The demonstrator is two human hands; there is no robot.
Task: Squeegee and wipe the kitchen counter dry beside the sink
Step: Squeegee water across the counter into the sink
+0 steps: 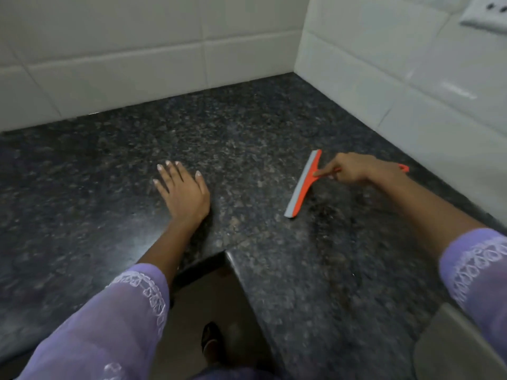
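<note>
Gripping the orange squeegee (303,183) handle, the right hand (349,168) is closed; left hand (182,192) lies flat, fingers spread, on the counter (247,138).

**Around the corner**

White wall tiles (153,64) line two walls that meet at a corner. A white switch plate (485,15) sits on the right wall, top corner. Below, brown floor (208,305) shows, with a dark shoe (210,338) on it.

Speckled dark counter (247,138) bears an orange squeegee (303,185).
</note>
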